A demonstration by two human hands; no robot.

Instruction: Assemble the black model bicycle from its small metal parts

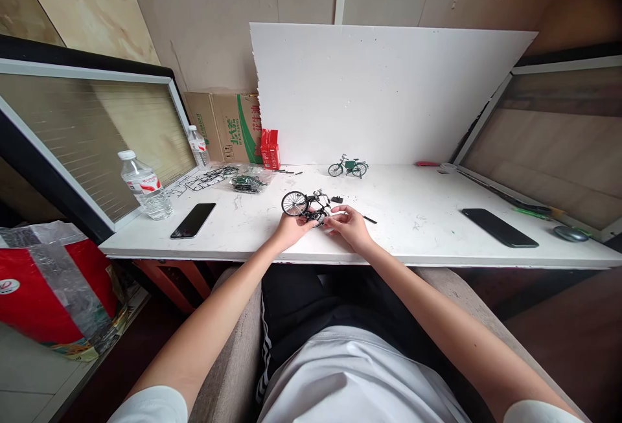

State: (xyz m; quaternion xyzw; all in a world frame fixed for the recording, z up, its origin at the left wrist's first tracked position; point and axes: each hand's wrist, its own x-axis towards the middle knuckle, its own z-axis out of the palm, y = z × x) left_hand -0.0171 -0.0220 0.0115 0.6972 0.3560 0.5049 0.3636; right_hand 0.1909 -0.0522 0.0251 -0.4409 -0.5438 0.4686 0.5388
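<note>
A small black model bicycle (305, 205) is tilted just above the front of the white table, its spoked wheel toward the upper left. My left hand (290, 231) is closed on its lower frame from the left. My right hand (350, 226) comes from the right, thumb and fingers pinched at the bicycle's lower right end; what exactly sits between those fingertips is too small to make out. Just beyond my right hand lies a small black part (337, 199). A thin black stick (370, 219) rests to its right.
A green model bicycle (348, 166) stands farther back. Leftward are a bag of green parts (249, 181), black sprues (210, 178), a phone (193, 220) and a water bottle (146, 184). Another phone (499, 227) and a mouse (570, 234) lie right. A white board (389, 92) leans behind.
</note>
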